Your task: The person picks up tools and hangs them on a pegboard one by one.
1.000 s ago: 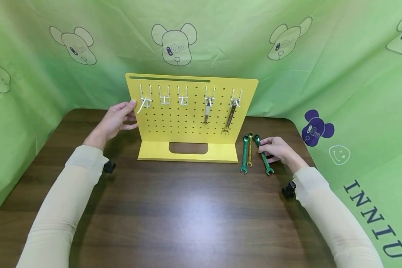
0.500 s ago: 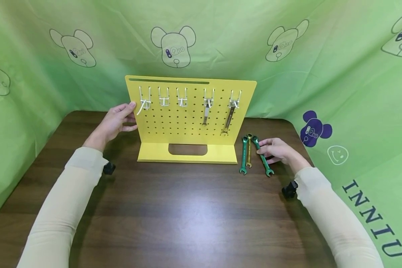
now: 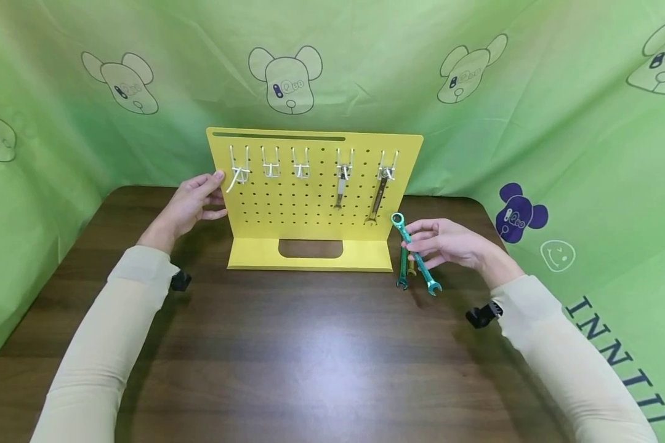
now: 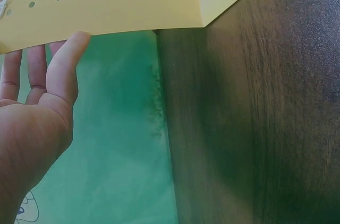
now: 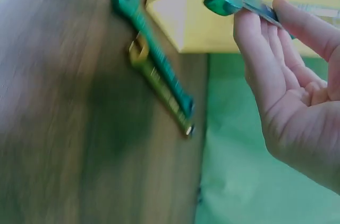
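A yellow pegboard (image 3: 310, 230) stands upright on its folded base. At its left edge my left hand (image 3: 191, 198) holds it, thumb on the front and fingers behind. My right hand (image 3: 451, 243) pinches a shiny green combination wrench (image 3: 423, 267) by its middle; the ring end points up toward the board, the open end down toward me. In the right wrist view that wrench (image 5: 220, 0) is raised over the table. Below it lie another green wrench (image 5: 155, 49) and a gold one (image 5: 159, 90), side by side, partly covered in the head view.
Several white hooks (image 3: 271, 167) line the board's upper part. A short silver wrench (image 3: 340, 192) and a longer dark one (image 3: 379, 195) hang from the two right ones. The dark wood table (image 3: 288, 344) ends against a green printed curtain (image 3: 366, 74).
My right hand has picked the rightmost green wrench up off the table and carried it left, over the two lying wrenches. My left hand stays at the board's edge.
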Available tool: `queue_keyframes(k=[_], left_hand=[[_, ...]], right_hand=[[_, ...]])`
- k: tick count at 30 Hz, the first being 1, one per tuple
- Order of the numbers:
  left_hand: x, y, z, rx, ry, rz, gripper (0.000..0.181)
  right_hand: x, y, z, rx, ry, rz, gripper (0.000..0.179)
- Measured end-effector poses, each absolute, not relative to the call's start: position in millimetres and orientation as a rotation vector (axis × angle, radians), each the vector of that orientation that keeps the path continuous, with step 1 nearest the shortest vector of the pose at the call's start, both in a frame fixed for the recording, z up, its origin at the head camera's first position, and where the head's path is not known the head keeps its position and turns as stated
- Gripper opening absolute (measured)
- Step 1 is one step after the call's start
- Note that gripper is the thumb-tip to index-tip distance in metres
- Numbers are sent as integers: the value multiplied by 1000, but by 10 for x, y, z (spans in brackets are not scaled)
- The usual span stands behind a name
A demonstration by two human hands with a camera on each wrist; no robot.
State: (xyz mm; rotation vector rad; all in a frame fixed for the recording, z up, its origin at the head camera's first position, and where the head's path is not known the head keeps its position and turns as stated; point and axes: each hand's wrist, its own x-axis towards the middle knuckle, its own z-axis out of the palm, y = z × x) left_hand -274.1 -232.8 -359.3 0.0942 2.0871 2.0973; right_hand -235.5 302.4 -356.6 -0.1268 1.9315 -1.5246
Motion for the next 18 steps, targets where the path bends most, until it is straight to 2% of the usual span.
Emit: queue_keyframes(k=[4,10,18], left_hand=[[-2736,-2333,-3595,90,2086,2096,39],[-2731,-2331,-3600,91,2082,2099,39],[-2735,-2331,-3591,86,2074,2107,38]], right_hand=[[-2336,2832,-3512,-214,1816,-1533,35],[-2297,2544,-3468,-284,1661,-1577,56],[-2329,2150,-3417,-333,1647,-1549,41]])
